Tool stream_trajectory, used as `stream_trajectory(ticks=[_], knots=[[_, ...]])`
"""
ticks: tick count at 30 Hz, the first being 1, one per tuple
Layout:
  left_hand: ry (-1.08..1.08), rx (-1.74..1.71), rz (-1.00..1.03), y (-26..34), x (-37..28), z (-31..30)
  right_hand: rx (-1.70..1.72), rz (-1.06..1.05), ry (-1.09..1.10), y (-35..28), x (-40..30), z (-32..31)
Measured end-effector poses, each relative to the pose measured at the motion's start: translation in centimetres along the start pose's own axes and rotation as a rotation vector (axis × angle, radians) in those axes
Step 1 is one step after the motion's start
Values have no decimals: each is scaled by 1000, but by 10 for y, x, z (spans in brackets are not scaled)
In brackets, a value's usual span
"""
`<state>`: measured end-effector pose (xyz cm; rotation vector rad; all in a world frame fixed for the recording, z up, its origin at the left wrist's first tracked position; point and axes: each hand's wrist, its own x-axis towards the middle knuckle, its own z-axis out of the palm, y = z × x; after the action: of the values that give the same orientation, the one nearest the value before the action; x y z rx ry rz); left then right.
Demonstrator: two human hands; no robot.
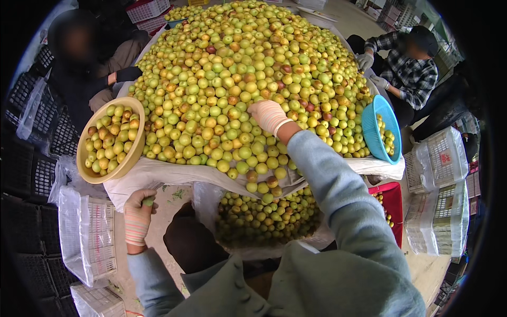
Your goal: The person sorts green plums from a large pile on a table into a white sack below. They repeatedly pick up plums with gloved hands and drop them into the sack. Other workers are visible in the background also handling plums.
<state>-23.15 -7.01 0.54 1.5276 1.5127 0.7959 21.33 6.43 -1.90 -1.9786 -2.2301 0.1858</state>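
Observation:
A large heap of round yellow-green fruit [222, 79], some of it brown or red, lies on a cloth-covered surface. My right hand [269, 115], in a striped glove, reaches onto the middle of the heap; its fingertips are among the fruit, and whether they grip one is hidden. My left hand [140, 216], gloved alike, is raised off the cloth's near edge at the lower left, its fingers curled around a small green thing [148, 201], perhaps a leaf or a fruit. Below the cloth's front edge, between my knees, more fruit [269, 218] fills a plastic-lined container.
A tan bowl of fruit [136, 158] stands at the left, a blue plastic basket [370, 128] at the right. A red container [396, 214] is below it. Lined white crates [101, 237] flank me. One person [75, 67] sits left, another in a checked shirt [412, 73] right.

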Motion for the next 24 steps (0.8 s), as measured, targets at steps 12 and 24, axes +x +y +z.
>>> stream_trajectory(ticks=[12,24], knots=[[-60,515,607,110,15,118,-116,242,-235,-39,33,-5],[43,241,525,82,42,197,478,342,116,8,18,4]])
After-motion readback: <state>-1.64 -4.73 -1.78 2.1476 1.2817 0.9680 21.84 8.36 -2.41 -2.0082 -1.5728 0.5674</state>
